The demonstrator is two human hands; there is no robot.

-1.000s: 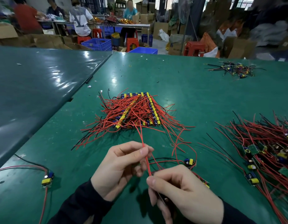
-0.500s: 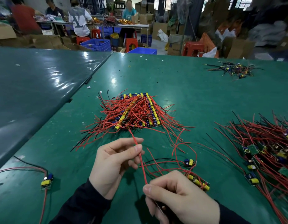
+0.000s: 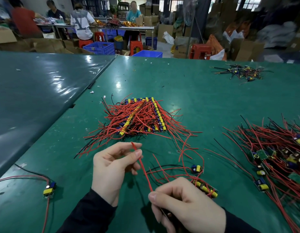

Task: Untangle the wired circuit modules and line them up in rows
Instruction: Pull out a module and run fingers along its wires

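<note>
left hand (image 3: 112,169) low at centre, thumb and forefinger curled and pinching the upper end of a red wire (image 3: 142,167). right hand (image 3: 184,206) below and to the right of it, fingers curled round the lower end of that same wire, with something dark held inside the fist that cannot be made out. wire stretched straight and slanted between the two hands, its tip poking up past the left thumb. dark sleeves on both wrists.

just beyond the right knuckles, a short row of modules (image 3: 205,189) with yellow parts, flat on the green table (image 3: 188,98), loose red and black leads looping out leftward. a single module (image 3: 197,169) a little further back, near that row, apart from both hands. further up the table at centre, the lined-up stack of modules (image 3: 142,116), yellow and blue parts in rows, red leads fanned out to the left and right. at the right edge, a tangled heap of modules (image 3: 279,158), green boards showing among red and black wires. at lower left, one lone module (image 3: 49,189) with its leads trailing off the table edge. far back on the right, a small pile of dark wires (image 3: 240,73). beyond the table, people seated at benches, blue crates (image 3: 99,47), red stools, cardboard boxes.
</note>
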